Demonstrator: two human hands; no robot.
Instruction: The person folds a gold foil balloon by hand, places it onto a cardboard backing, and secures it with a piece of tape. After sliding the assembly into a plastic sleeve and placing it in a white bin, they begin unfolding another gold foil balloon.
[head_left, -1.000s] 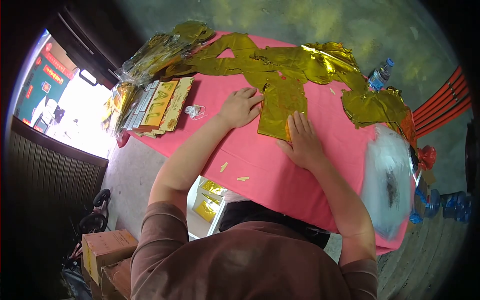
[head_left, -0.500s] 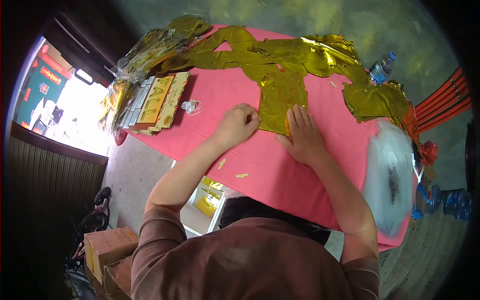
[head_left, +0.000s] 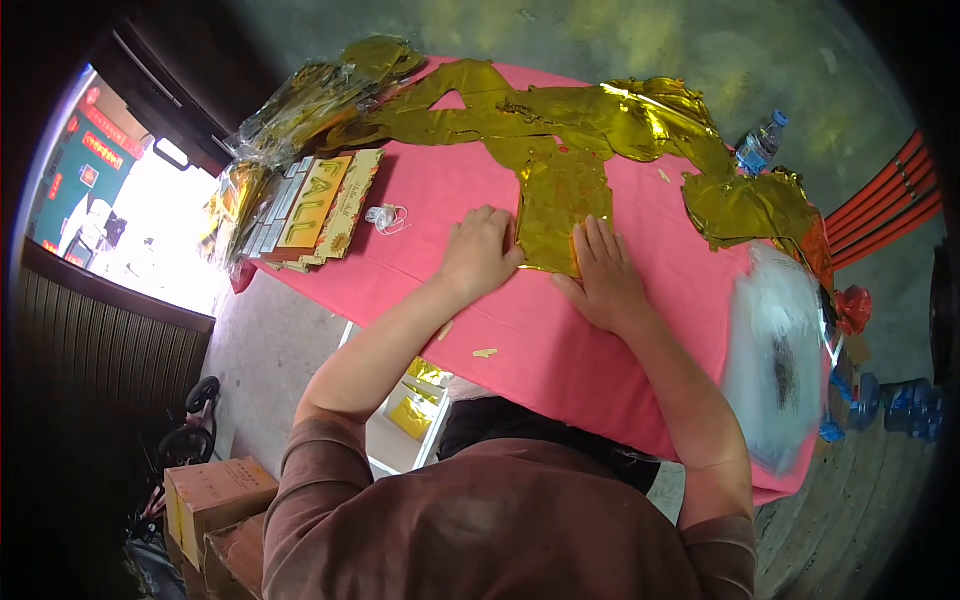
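A folded gold foil balloon (head_left: 562, 205) lies flat on the pink tablecloth in front of me, its upper end running up to more gold foil. My left hand (head_left: 482, 252) rests beside its lower left edge, fingers stretched forward and the thumb touching the near corner. Over the lower right edge lies my right hand (head_left: 605, 272), open and flat with the fingertips on the foil. Across the far side of the table spreads a long row of flat gold foil balloons (head_left: 560, 105).
At the left lie printed cards (head_left: 325, 210) and foil packs in clear plastic (head_left: 320, 95). A coil of white string (head_left: 388, 217) is nearby. Clear plastic bags (head_left: 775, 360) sit at the right, a water bottle (head_left: 762, 142) beyond. Small pale pieces (head_left: 485, 353) lie near the front edge.
My left hand has uncurled, its fingers now reaching further forward beside the foil. My right hand stays nearly in place on the right edge.
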